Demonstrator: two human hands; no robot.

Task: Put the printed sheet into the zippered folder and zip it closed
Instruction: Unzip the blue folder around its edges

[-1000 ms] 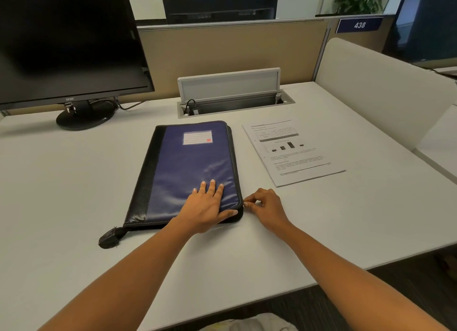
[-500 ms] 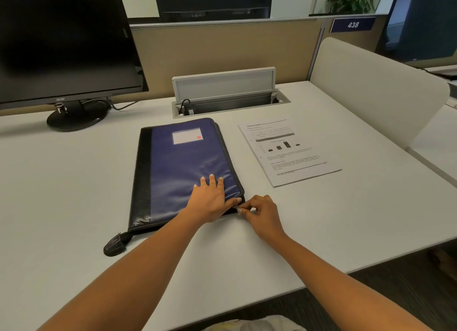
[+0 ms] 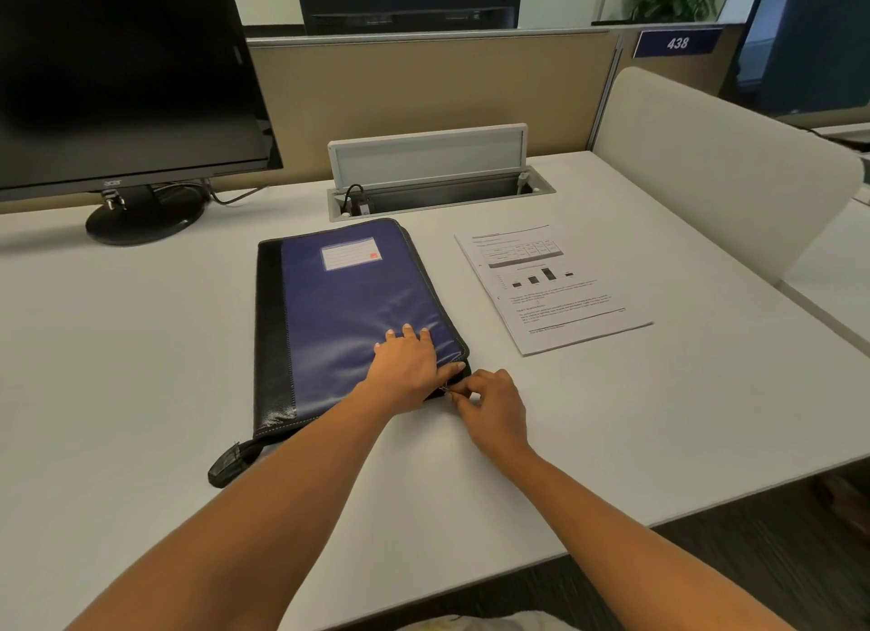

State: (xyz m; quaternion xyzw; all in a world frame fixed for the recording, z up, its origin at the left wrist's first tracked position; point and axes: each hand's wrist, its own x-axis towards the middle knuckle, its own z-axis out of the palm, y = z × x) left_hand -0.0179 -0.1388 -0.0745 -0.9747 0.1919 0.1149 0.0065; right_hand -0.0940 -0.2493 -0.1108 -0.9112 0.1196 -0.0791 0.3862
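Note:
A blue zippered folder (image 3: 348, 310) with a black spine lies flat on the white desk, a strap sticking out at its near left corner. My left hand (image 3: 407, 364) presses flat on its near right corner, fingers straight. My right hand (image 3: 492, 406) pinches the small metal zipper pull (image 3: 445, 389) at that same corner. The printed sheet (image 3: 551, 284), with a table, a bar chart and text, lies on the desk to the right of the folder, untouched.
A black monitor (image 3: 117, 79) on a round stand fills the back left. An open cable box (image 3: 433, 178) sits behind the folder. A beige divider (image 3: 715, 159) borders the desk (image 3: 117, 348) on the right. The desk's front edge runs close under my forearms.
My right hand has moved left onto the folder's near right corner and pinched the zipper pull. The folder's near end has shifted slightly to the right. My left hand stays pressed on it.

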